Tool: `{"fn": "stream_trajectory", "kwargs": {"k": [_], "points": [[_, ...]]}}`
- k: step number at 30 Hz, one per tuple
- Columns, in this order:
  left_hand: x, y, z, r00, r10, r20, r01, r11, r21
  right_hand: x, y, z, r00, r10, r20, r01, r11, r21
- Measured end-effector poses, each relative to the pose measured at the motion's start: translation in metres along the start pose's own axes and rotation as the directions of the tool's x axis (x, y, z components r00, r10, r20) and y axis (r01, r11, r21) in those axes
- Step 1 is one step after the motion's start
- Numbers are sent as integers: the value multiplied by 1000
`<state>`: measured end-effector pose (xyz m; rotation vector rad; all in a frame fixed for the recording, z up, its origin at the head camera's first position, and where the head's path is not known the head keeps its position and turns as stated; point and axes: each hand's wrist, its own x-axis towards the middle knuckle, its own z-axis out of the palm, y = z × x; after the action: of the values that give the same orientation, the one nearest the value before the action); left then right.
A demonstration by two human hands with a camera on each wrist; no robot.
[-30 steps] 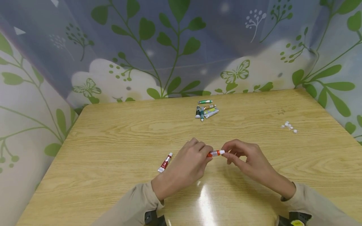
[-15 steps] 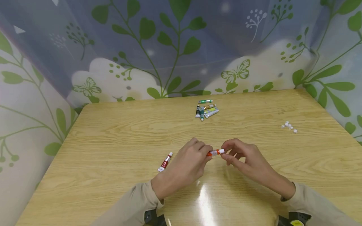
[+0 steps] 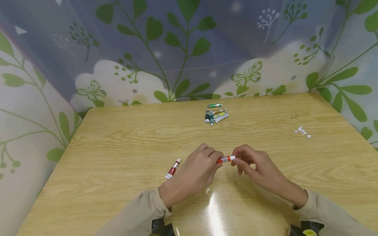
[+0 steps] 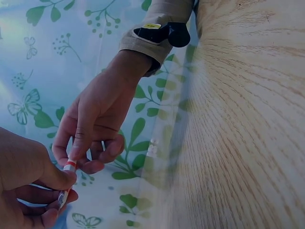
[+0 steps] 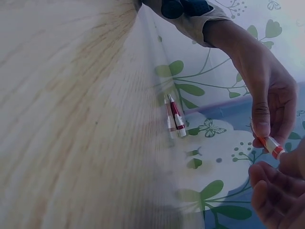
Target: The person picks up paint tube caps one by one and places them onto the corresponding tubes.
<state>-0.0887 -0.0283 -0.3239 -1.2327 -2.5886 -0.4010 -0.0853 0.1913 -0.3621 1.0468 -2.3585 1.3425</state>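
Observation:
My left hand (image 3: 195, 168) holds a small orange-red paint tube (image 3: 225, 159) by its body, level above the table. The tube's white cap points right, where the thumb and index finger of my right hand (image 3: 262, 168) pinch it. From the left wrist view, the tube (image 4: 70, 165) spans the short gap between both hands. In the right wrist view the cap end is covered by the right hand's fingers (image 5: 272, 193). A dark red paint tube (image 3: 173, 168) with a white cap lies just left of my left hand.
Toward the back middle lies a cluster of paint tubes: a green one (image 3: 214, 105), a black one (image 3: 207, 116), a teal one (image 3: 211, 118) and others. Several small white caps (image 3: 302, 131) are grouped at the right. A patterned curtain (image 3: 189, 52) borders the wooden table (image 3: 124, 144).
Both hands stay nearly in place around the orange-red tube. The right hand's fingers shift slightly at the cap, loosening a little and then closing on it.

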Motion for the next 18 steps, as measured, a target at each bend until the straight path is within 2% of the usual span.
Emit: {"fn": "stream_trajectory", "kwargs": {"k": [4,9,14,18], "points": [[1,0,0,1000,0,4,0,1000,-5,0,2,1,998,-64,7,64,997,-38],[2,2,2,1000,-3,-15,2,998,-66,2,4,2,991,-131,-8,129,983,-133],[3,4,4,997,14,-77,-22,995,-97,2,5,3,983,-179,-27,168,956,-240],[3,4,6,991,32,-129,-46,994,-104,2,8,5,977,-208,-42,190,947,-259]]}}
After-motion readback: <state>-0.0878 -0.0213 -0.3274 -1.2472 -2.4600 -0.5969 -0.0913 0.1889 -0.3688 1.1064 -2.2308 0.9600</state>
